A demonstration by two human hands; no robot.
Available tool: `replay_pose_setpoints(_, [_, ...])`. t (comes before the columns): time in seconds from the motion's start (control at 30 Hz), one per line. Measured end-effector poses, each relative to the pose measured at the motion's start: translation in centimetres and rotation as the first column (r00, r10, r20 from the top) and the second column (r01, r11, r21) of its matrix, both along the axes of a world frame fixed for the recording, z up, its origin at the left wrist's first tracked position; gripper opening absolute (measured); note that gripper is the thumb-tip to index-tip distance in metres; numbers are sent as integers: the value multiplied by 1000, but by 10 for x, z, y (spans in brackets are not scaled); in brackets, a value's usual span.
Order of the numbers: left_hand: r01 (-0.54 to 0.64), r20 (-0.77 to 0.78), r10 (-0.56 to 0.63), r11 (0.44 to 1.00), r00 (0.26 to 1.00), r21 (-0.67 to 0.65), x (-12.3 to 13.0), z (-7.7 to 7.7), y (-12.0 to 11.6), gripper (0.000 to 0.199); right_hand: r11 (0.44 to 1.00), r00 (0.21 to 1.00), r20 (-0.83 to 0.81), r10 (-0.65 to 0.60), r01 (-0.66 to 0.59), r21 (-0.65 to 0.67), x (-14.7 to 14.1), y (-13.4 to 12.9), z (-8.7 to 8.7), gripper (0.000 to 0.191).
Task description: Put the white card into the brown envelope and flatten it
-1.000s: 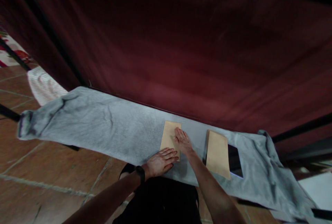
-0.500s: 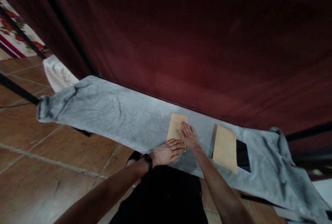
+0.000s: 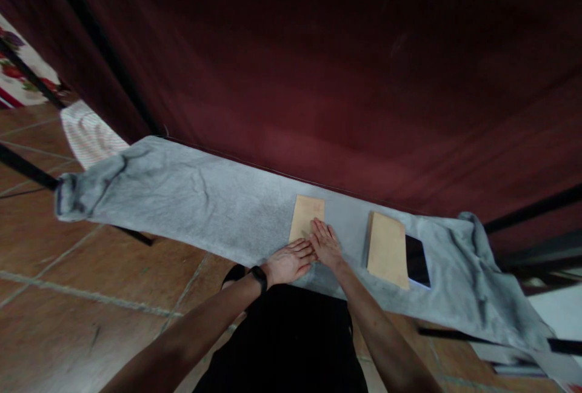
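Observation:
A tan paper envelope or flat bag [image 3: 305, 214] lies on the grey cloth in front of me; which of the two it is I cannot tell. Across its near part rests my left hand [image 3: 290, 261], flat with fingers extended and a dark band on the wrist. My right hand [image 3: 326, 244] presses flat on its right side, fingers stretched out and touching the left fingertips. The near edge of the tan paper is hidden under both hands. To the right sits a stack of similar tan paper pieces [image 3: 388, 250].
The grey cloth [image 3: 236, 199] covers a long narrow surface. A dark phone or tablet [image 3: 417, 261] lies partly beneath the stack. Behind hangs a dark red curtain [image 3: 295, 102]. Black metal bars [image 3: 27, 165] stand at the sides, above a tiled floor [image 3: 91, 296].
My right hand has slid down towards me along the tan paper, so its fingers now meet my left hand. The camera view has shifted slightly.

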State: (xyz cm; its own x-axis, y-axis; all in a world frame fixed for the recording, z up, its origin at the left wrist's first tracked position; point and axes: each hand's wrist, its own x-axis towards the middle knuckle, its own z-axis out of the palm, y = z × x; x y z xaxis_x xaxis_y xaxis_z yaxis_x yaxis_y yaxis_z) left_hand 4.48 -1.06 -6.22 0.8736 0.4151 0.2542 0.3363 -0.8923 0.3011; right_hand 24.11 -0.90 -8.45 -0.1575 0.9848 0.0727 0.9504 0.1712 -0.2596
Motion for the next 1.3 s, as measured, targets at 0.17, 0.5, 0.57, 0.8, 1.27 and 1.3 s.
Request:
replay_pose_setpoints(0.17, [-10, -18, 10, 999, 1000, 39, 1, -3, -1, 38, 999, 999, -31, 11, -12, -43, -4, -16, 5, 57])
replay_pose_setpoints(0.5, [17, -55, -16, 1000, 998, 16, -4, 2, -4, 39, 997, 994, -97, 59, -54, 45, -4, -54, 8, 53])
replay_pose_setpoints(0.57, [22, -49, -21, 1000, 999, 7, -4, 4, -5, 38, 995, 992, -98, 74, -67, 70, -3, -62, 8, 53])
replay_pose_setpoints(0.8, [-37, 91, 48, 992, 995, -121, -2, 9, -9, 35, 991, 993, -37, 114, -111, 71, 6, -86, 9, 58])
replay_pose_setpoints(1.27, [-373, -97, 374, 927, 922, 28, 83, -11, 71, 55, 989, 994, -47, 98, -92, 120, 3, -88, 13, 58])
replay_pose_setpoints(1.3, [-383, -94, 385, 923, 918, 39, 82, -12, 73, 55, 988, 993, -48, 103, -97, 122, 4, -88, 13, 58])
